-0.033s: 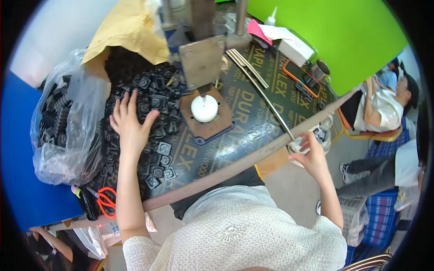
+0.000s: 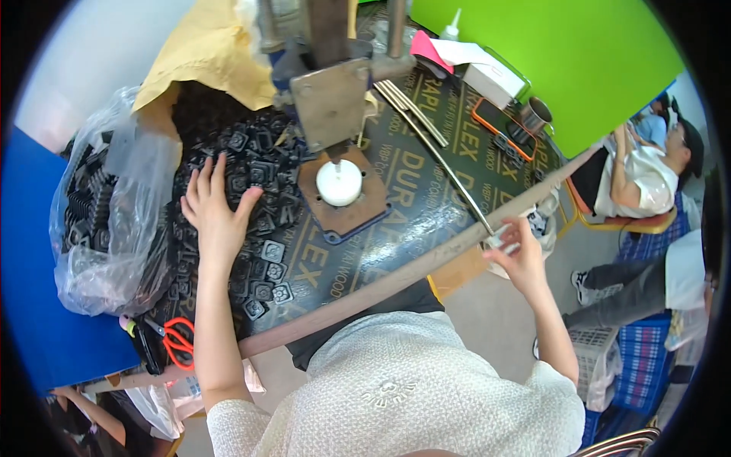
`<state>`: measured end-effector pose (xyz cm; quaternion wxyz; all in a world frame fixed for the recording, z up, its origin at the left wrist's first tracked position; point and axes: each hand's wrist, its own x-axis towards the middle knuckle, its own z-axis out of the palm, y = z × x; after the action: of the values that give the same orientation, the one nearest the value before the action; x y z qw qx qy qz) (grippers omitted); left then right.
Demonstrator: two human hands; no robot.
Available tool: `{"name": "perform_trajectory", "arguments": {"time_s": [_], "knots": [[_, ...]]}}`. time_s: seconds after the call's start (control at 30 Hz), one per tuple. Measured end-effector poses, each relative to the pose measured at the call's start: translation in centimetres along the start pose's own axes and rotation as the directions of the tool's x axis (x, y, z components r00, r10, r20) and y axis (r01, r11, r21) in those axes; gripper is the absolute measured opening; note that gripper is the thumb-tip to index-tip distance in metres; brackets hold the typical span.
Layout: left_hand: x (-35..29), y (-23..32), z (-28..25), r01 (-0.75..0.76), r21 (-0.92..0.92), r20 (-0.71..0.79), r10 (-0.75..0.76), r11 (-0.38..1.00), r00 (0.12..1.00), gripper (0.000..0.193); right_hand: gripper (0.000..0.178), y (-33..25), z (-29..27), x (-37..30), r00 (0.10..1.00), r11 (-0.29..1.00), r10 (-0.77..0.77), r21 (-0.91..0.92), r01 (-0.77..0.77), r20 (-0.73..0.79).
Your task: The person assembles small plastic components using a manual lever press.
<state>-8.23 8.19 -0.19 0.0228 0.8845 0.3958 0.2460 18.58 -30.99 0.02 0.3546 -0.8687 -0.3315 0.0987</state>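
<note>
My left hand [image 2: 216, 221] lies open, fingers spread, over a pile of small black plastic parts [image 2: 263, 171]. At the table's front edge my right hand [image 2: 525, 255] curls loosely around the whitish end of a long metal rod [image 2: 457, 183], which slants back toward a press [image 2: 332, 103]. Under the press's tip stands a round white piece [image 2: 339, 183] on a brown base plate [image 2: 365, 217] with a dark rim. The tip meets the white piece near its middle; whether it presses on it I cannot tell.
At left stand a clear plastic bag [image 2: 114, 266] of black parts and a yellow paper sack [image 2: 205, 57]. Orange-handled scissors [image 2: 179, 343] lie near the front edge. Back right are a phone [image 2: 502, 126], a metal cup [image 2: 535, 114] and a white box [image 2: 495, 84]. A person [image 2: 647, 167] sits beyond.
My right hand's fingers are slightly more curled around the rod's end. The view has shifted a little; my left hand stays spread over the parts.
</note>
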Motion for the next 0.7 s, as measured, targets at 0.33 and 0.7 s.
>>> {"name": "perform_trajectory", "arguments": {"time_s": [0.33,0.7], "knots": [[-0.4,-1.1,0.6,0.005,0.014,0.013,-0.006,1.000,1.000,0.067,0.027,1.6,2.7,0.7,0.951,0.969,-0.245,-0.030,0.243,-0.187],[-0.5,-0.3,-0.4,-0.054,0.031,-0.002,0.055,0.998,0.999,0.062,0.016,2.2,3.2,0.8,0.921,0.951,-0.304,-0.021,0.309,-0.242]]}}
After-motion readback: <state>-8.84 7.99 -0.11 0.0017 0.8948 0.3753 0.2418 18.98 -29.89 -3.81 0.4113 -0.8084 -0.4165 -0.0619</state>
